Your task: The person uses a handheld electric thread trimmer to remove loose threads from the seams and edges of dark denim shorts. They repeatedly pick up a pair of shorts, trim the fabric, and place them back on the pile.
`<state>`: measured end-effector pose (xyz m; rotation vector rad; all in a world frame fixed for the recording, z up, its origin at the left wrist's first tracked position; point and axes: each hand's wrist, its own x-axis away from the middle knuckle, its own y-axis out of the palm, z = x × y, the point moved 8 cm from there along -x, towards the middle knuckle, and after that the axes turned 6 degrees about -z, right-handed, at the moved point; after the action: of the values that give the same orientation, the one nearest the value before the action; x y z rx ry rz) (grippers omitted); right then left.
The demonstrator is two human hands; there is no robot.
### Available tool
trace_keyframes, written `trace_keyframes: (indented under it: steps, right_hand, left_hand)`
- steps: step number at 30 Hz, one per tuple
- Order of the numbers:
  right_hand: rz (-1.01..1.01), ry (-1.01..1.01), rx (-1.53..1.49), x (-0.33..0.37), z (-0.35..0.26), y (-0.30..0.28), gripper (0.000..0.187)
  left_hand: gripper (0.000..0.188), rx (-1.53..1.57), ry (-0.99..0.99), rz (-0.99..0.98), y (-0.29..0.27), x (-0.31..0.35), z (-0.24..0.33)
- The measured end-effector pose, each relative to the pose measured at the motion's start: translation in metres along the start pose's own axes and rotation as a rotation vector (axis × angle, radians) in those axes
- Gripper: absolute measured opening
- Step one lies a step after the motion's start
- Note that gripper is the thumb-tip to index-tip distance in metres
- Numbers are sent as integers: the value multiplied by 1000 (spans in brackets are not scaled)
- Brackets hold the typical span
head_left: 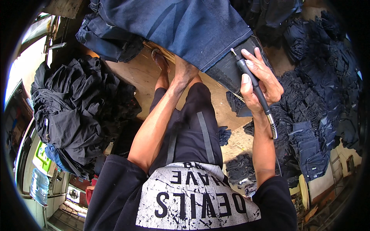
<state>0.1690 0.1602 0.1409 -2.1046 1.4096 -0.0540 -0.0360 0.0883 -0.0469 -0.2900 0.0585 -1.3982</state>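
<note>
A blue denim garment (181, 32) is draped over a dark flat board (225, 73), its hem running along the board's near end. My right hand (266, 79) is closed around a black pen-shaped rotary grinder (252, 79) with a metal flexible shaft at its rear. The grinder's small round tip points at the hem's right part; whether it touches the cloth I cannot tell. My left hand (186, 70) reaches in at the garment's near edge, left of the board. Its fingers are hidden by the cloth, so their grip does not show.
A tall heap of black garments (81, 100) stands to my left. Stacks of dark denim (308, 107) fill the right side, and more dark clothes lie at the far edge. A clear water jug (39, 186) stands at the lower left. My bare foot (160, 59) rests beyond my knees.
</note>
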Motion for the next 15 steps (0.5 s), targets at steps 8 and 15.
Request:
trace_keyframes:
  steps: [8, 15]
  right_hand:
    - [40, 10, 29, 3, 6, -2, 30]
    - [77, 40, 35, 4, 11, -4, 24]
  left_hand:
    - [62, -3, -1, -19, 1, 1, -1]
    - [65, -41, 15, -36, 1, 2, -3]
